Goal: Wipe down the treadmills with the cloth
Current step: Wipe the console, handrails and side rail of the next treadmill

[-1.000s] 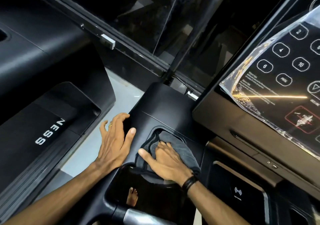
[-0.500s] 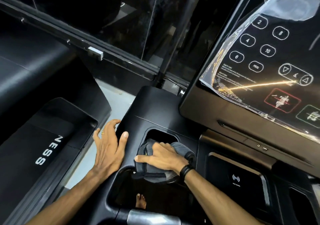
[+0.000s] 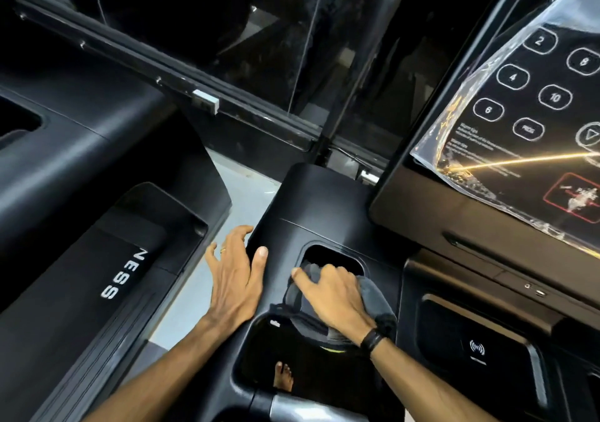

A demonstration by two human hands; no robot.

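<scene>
I look down on a black treadmill console [image 3: 311,201]. In its left wing is a cup-holder recess [image 3: 334,257]. A dark grey cloth [image 3: 373,295] lies bunched over the near rim of that recess. My right hand [image 3: 334,298] grips the cloth, fingers curled over it, thumb pointing left. My left hand [image 3: 235,279] rests on the console's left edge with fingers spread and straight, thumb on the top surface. The cloth's lower part is hidden under my right wrist.
The control panel [image 3: 535,103], partly under clear plastic film, fills the upper right. A tray with a wireless symbol [image 3: 477,347] sits at the lower right. A neighbouring treadmill [image 3: 81,259] lies left across a strip of pale floor [image 3: 240,201]. A silver handlebar [image 3: 292,405] is below.
My right hand has drawn the cloth back from inside the recess onto its near rim and curled around it. My left hand stays on the console edge, fingers now more spread.
</scene>
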